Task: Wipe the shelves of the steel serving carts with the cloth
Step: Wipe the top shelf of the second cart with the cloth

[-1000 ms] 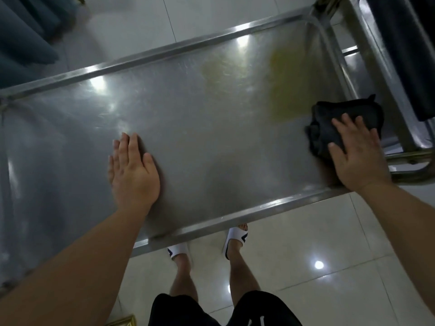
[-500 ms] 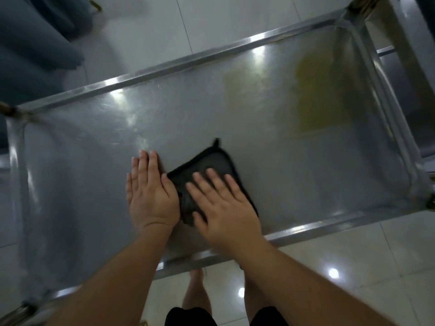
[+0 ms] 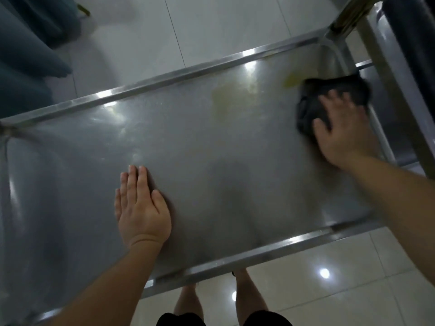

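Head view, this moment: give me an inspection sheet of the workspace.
Surface: steel shelf, yellowish smears near the far rim.
Job's things: black cloth at the shelf's right end.
Clutter: nothing seen.
Grippers: right hand presses flat on the cloth; left hand rests flat on the shelf.
Cables: nothing seen.
Surroundings: tiled floor, blue curtain, second cart on the right.
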`<state>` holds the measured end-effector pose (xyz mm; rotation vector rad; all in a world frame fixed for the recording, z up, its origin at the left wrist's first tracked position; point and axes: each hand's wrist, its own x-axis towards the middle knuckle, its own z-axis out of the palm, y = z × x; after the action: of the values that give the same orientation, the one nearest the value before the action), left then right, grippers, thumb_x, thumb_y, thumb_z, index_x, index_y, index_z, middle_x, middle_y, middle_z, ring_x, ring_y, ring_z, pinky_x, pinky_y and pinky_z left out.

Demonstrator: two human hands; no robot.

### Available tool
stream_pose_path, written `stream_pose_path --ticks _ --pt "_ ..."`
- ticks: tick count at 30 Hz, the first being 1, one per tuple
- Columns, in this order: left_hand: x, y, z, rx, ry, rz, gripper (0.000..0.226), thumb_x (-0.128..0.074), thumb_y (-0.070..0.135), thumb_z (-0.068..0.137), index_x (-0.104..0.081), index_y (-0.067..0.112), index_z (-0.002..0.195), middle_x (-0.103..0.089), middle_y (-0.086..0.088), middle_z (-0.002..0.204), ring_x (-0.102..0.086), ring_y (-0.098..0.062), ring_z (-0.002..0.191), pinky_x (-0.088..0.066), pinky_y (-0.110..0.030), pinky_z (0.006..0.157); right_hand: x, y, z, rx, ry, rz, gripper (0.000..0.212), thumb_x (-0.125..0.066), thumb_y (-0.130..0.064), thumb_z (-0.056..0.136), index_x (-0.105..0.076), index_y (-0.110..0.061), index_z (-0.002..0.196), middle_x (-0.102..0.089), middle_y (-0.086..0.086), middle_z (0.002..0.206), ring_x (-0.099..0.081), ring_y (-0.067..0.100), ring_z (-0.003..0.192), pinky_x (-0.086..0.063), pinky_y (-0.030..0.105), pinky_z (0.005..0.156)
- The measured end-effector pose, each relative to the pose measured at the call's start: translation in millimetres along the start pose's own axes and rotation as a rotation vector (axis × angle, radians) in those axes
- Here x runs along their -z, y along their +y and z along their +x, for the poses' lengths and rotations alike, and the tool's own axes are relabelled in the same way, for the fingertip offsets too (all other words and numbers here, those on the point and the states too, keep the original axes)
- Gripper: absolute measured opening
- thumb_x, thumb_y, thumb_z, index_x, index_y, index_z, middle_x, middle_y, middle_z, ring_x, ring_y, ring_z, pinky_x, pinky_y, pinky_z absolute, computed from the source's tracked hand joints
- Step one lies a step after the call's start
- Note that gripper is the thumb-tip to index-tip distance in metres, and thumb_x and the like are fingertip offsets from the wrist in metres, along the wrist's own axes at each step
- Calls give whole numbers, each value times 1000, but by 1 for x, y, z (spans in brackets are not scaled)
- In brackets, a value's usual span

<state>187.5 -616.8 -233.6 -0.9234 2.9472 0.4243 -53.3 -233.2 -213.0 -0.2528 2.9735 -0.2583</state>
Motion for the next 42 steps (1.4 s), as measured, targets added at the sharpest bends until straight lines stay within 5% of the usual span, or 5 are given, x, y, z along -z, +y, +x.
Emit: stream_pose_path --ticks 6,19,29,34,42 --pt "1 1 1 9 -9 1 68 -30 37 101 -26 22 167 -18 1 176 -8 -17 163 -7 -43 132 -23 -89 -7 -469 134 140 70 -33 -49 96 -36 -19 159 -28 6 168 -19 30 157 -12 55 126" --pt "-2 -1 0 3 8 -6 71 -36 38 97 -30 16 165 -22 -2 174 -12 -19 162 -8 -44 132 -58 -249 -8 929 -241 -68 69 -40 -58 98 -30 -34 161 -23 -9 169 -11 13 158 -1 39 128" --pt "-3 -2 0 -9 11 6 74 -39 40 96 -25 22 166 -19 0 175 -9 -17 163 -10 -46 132 16 -41 117 -81 -75 2 68 -31 -52 101 -25 -24 163 -17 0 172 -11 25 158 -7 47 128" --pt "-6 -4 1 -11 21 23 74 -39 41 96 -27 22 166 -20 0 175 -9 -17 163 -11 -46 131 -7 -119 105 -652 114 196 69 -27 -48 99 -25 -23 163 -15 0 172 -7 24 159 -5 53 127" --pt "-3 -1 0 4 4 23 74 -38 41 95 -29 20 166 -21 1 175 -9 -16 163 -10 -46 132 -59 -319 63 506 -158 57 69 -33 -55 98 -27 -32 163 -16 -9 171 -5 16 159 0 43 128"
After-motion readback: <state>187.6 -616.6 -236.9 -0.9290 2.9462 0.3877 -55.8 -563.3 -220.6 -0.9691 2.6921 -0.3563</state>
